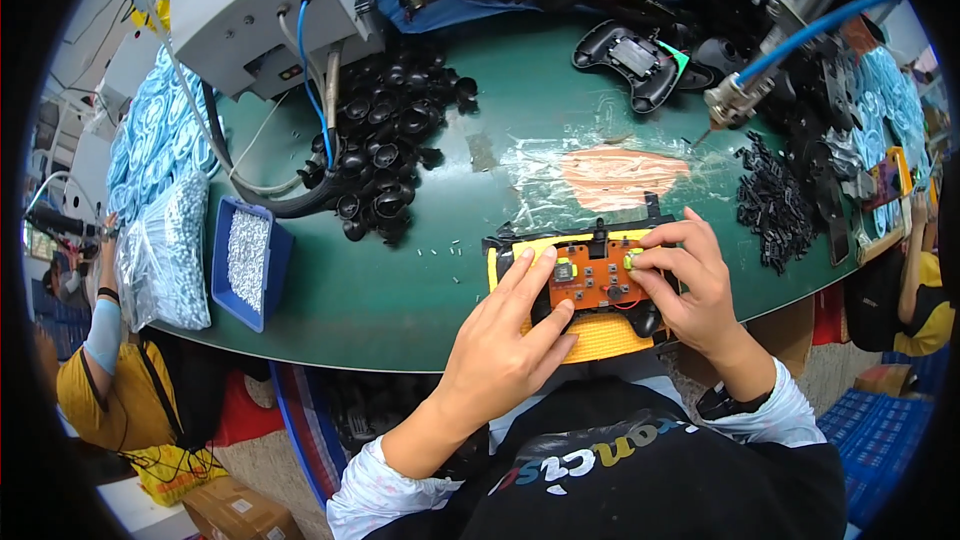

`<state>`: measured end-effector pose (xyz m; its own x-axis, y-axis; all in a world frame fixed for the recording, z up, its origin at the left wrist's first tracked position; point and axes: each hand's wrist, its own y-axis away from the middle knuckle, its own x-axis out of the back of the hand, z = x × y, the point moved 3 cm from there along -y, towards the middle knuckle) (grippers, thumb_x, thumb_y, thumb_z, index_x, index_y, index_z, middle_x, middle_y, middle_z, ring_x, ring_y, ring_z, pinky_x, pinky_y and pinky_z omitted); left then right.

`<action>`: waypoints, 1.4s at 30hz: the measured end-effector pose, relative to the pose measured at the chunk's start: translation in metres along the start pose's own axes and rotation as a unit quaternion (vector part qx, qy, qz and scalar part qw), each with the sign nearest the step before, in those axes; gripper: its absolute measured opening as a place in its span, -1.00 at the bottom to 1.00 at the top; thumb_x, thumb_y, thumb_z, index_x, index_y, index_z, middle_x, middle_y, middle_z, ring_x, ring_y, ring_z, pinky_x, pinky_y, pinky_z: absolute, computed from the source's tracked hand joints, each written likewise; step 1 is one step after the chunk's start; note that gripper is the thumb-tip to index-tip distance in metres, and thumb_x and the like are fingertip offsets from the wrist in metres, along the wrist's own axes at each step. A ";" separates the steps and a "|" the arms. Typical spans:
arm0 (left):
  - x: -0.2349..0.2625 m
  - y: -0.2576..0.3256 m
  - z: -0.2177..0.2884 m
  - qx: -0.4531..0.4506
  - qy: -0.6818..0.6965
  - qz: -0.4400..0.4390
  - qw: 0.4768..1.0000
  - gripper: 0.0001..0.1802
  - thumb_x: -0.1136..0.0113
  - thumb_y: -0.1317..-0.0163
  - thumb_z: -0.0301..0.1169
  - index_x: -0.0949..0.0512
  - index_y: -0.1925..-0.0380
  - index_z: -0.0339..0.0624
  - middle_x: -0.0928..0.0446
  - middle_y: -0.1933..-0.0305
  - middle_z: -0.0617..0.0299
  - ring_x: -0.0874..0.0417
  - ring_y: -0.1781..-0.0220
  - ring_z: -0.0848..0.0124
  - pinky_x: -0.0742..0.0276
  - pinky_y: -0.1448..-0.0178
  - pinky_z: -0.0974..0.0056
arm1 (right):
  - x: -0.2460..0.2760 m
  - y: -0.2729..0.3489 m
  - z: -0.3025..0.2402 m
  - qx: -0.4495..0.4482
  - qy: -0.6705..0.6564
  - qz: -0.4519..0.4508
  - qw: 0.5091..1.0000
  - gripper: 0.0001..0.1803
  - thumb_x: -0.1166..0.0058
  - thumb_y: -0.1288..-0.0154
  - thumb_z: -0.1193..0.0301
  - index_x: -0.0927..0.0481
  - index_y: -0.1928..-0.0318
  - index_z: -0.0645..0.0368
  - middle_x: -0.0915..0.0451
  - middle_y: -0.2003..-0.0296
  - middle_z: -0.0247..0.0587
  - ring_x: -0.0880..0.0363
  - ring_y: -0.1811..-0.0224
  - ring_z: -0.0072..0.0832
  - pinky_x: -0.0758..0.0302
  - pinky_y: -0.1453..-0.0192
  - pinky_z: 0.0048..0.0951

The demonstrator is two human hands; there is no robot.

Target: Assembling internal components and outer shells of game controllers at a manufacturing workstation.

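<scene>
Close to the table's front edge, an orange circuit board (590,282) sits in a black game controller shell (645,318) on a yellow textured mat (605,338). My left hand (505,335) lies over the left end of the shell, fingers and thumb holding it, which hides that grip. At the board's right side, my right hand (690,285) pinches a yellow-green thumbstick module (631,259) between thumb and forefinger. Another thumbstick module (565,270), partly grey, is on the board's left side. A red wire (626,306) shows at the board's lower edge.
A blue tray of small silver pieces (267,290) stands left beside a clear bag (165,275). Black caps (390,130) and small black parts (770,200) lie in heaps. A screwdriver tool (730,100) hangs right of another controller (630,60). Co-workers (115,380) sit at both sides.
</scene>
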<state>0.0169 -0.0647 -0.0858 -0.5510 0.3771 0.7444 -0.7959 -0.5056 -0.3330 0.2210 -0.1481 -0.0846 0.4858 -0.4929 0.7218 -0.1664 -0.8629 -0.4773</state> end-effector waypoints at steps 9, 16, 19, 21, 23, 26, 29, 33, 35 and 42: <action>-0.006 -0.024 0.002 -0.026 -0.007 0.039 0.999 -0.58 -0.50 0.07 -0.44 -0.63 0.13 -0.22 -0.52 -0.24 -0.02 -0.58 -0.21 0.02 -0.55 -0.24 0.08 | -0.001 -0.012 -0.008 0.063 -0.076 0.025 0.995 -0.71 -0.42 0.02 0.55 -0.65 0.24 0.14 -0.59 0.23 -0.23 -0.59 0.20 -0.25 -0.53 0.00 -0.16; -0.012 -0.018 -0.005 -0.019 -0.009 0.061 0.998 -0.57 -0.50 0.08 -0.46 -0.63 0.13 -0.24 -0.62 -0.12 0.08 -0.59 -0.20 0.04 -0.54 -0.24 0.10 | 0.012 0.017 -0.020 -0.040 0.044 0.030 0.998 -0.66 -0.54 0.12 0.34 -0.59 0.43 0.15 -0.51 0.09 -0.05 -0.47 0.06 -0.16 -0.42 0.02 -0.23; -0.013 -0.015 -0.006 -0.021 -0.013 0.074 0.997 -0.57 -0.50 0.07 -0.46 -0.63 0.13 -0.25 -0.62 -0.11 0.06 -0.60 -0.20 0.03 -0.55 -0.23 0.09 | 0.000 0.014 -0.025 -0.079 0.025 0.041 0.996 -0.71 -0.51 0.11 0.38 -0.61 0.44 0.18 -0.50 0.04 -0.01 -0.46 0.02 -0.10 -0.40 -0.06 -0.19; -0.014 -0.014 -0.006 -0.021 -0.018 0.081 0.996 -0.60 -0.49 0.05 -0.47 -0.62 0.16 -0.26 -0.61 -0.10 0.02 -0.60 -0.20 0.01 -0.55 -0.23 0.08 | -0.002 0.014 -0.024 -0.107 0.004 0.048 0.993 -0.80 -0.41 0.06 0.49 -0.63 0.40 0.20 -0.50 0.00 0.01 -0.46 -0.01 -0.07 -0.42 -0.09 -0.19; -0.017 -0.013 -0.006 -0.027 -0.015 0.083 0.996 -0.60 -0.48 0.02 -0.47 -0.62 0.14 -0.28 -0.60 -0.11 0.00 -0.59 -0.20 -0.01 -0.54 -0.24 0.08 | -0.003 0.015 -0.022 -0.117 -0.020 0.048 0.992 -0.81 -0.38 0.06 0.52 -0.62 0.40 0.20 -0.50 0.00 0.01 -0.47 0.00 -0.08 -0.43 -0.08 -0.19; -0.018 -0.013 -0.004 -0.028 -0.011 0.086 0.996 -0.61 -0.47 0.01 -0.47 -0.61 0.14 -0.28 -0.59 -0.12 0.00 -0.59 -0.21 -0.01 -0.54 -0.25 0.08 | 0.003 0.010 -0.023 -0.117 -0.044 0.037 0.991 -0.83 -0.32 0.07 0.57 -0.59 0.42 0.21 -0.51 0.02 0.00 -0.49 0.02 -0.09 -0.45 -0.05 -0.19; -0.017 -0.010 -0.006 -0.020 -0.013 0.086 0.996 -0.62 -0.48 0.04 -0.47 -0.61 0.17 -0.25 -0.60 -0.12 0.03 -0.59 -0.21 0.02 -0.53 -0.25 0.08 | 0.022 -0.008 -0.025 -0.013 0.040 -0.013 0.999 -0.81 -0.28 0.14 0.59 -0.54 0.45 0.22 -0.52 0.06 -0.08 -0.52 0.02 -0.12 -0.47 -0.15 -0.08; -0.016 -0.013 -0.004 -0.025 -0.004 0.081 0.996 -0.65 -0.48 0.03 -0.47 -0.62 0.19 -0.23 -0.60 -0.13 0.05 -0.59 -0.22 0.04 -0.53 -0.26 0.09 | 0.029 -0.012 -0.018 0.131 0.110 -0.103 0.980 -0.80 -0.27 0.16 0.58 -0.55 0.43 0.20 -0.53 0.08 -0.13 -0.53 0.01 -0.14 -0.47 -0.23 0.04; -0.016 -0.015 -0.004 -0.028 -0.005 0.075 0.997 -0.66 -0.48 0.03 -0.47 -0.62 0.21 -0.23 -0.60 -0.14 0.06 -0.59 -0.22 0.04 -0.53 -0.26 0.09 | 0.030 -0.007 -0.014 0.135 0.112 -0.105 0.979 -0.79 -0.28 0.15 0.58 -0.55 0.42 0.20 -0.53 0.08 -0.13 -0.53 0.01 -0.14 -0.48 -0.21 0.02; -0.016 -0.009 -0.013 -0.006 0.032 0.091 0.995 -0.65 -0.51 0.07 -0.47 -0.60 0.26 -0.24 -0.61 -0.13 0.05 -0.60 -0.22 0.05 -0.55 -0.24 0.09 | 0.034 -0.001 -0.003 -0.054 -0.078 -0.067 0.993 -0.71 -0.42 0.12 0.47 -0.62 0.32 0.16 -0.52 0.05 -0.10 -0.51 0.00 -0.15 -0.44 -0.11 -0.21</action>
<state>0.0294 -0.0560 -0.1026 -0.7006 0.3293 0.6330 -0.6845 -0.5607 -0.4659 0.2352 -0.1646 -0.0584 0.6352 -0.3566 0.6851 -0.1779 -0.9307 -0.3196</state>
